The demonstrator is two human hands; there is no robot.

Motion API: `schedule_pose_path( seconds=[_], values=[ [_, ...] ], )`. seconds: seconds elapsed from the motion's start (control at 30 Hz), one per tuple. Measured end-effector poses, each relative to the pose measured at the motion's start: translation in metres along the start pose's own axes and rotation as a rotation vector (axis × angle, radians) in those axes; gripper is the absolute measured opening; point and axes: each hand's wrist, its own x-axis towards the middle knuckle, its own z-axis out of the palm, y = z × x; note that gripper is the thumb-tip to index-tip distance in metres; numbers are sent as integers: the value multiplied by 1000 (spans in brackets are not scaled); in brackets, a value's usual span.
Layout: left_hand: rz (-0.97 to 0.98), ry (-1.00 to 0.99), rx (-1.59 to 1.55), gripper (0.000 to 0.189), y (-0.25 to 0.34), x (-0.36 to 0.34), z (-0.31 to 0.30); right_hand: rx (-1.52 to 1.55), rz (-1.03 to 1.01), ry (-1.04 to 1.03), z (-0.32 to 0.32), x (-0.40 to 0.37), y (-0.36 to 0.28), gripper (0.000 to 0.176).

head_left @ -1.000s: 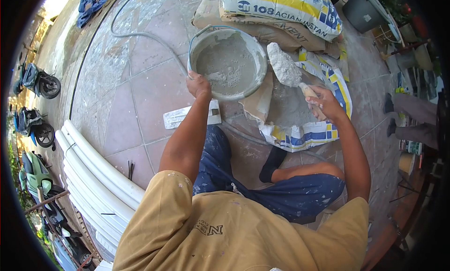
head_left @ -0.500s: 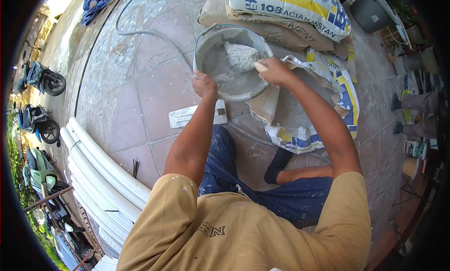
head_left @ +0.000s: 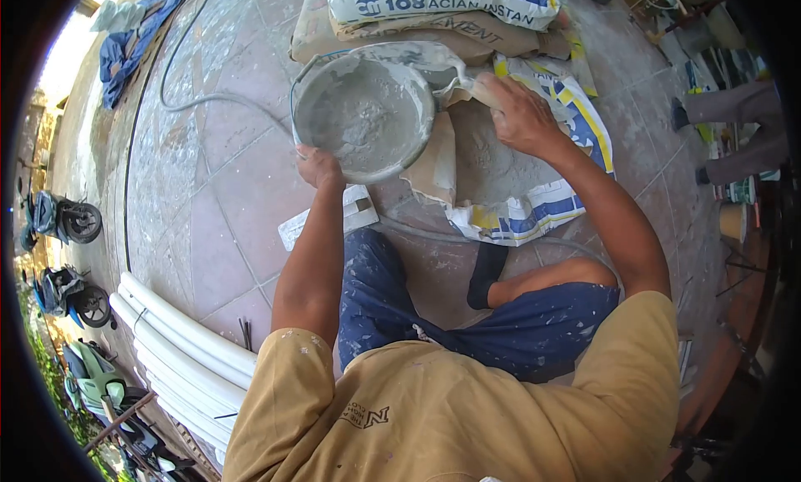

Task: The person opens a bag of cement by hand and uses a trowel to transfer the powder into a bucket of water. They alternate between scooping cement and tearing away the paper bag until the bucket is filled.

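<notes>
My left hand grips the near-left rim of a round bucket that holds wet grey mix. In my right hand is the handle of a trowel, whose mix-coated blade lies over the bucket's far right rim. An opened bag of grey powder lies right of the bucket, below my right hand. On the floor, just below the bucket, a flat steel float lies close to my left forearm.
Stacked cement bags stand beyond the bucket. A grey hose curves across the tiles. White pipes lie at lower left, with motorbikes farther left. Another person's legs show at the right.
My right hand has moved the trowel up out of the bucket to its far right rim. The dry heap on the blade is gone. The view has shifted, and my left hand keeps the rim.
</notes>
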Motion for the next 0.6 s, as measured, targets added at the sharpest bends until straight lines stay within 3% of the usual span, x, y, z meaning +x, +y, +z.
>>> schedule_pose_path(
  seconds=[0.1, 0.17, 0.23, 0.33, 0.43, 0.53, 0.6],
  values=[
    [-8, -7, -22, 59, -3, 2, 0, 219, 290, -203, -34, -66, 41, 53],
    [-17, -21, -35, 60, 2, -2, -1, 181, 285, -98, 2, -128, 91, 52],
    [-17, -26, -54, 60, 3, -4, -2, 150, 452, -183, 38, -169, 124, 52],
    [6, -32, -64, 61, 2, -3, -1, -14, 687, -184, 95, -175, 159, 52],
    [23, -27, -49, 61, -1, -2, 0, 63, 853, -85, 150, -135, 168, 54],
    [39, -23, -73, 60, -2, 3, 1, 195, 870, 43, 212, -108, 150, 52],
    [10, -20, -50, 60, -4, 0, 0, 214, 766, -17, 225, -119, 129, 53]
  ],
)
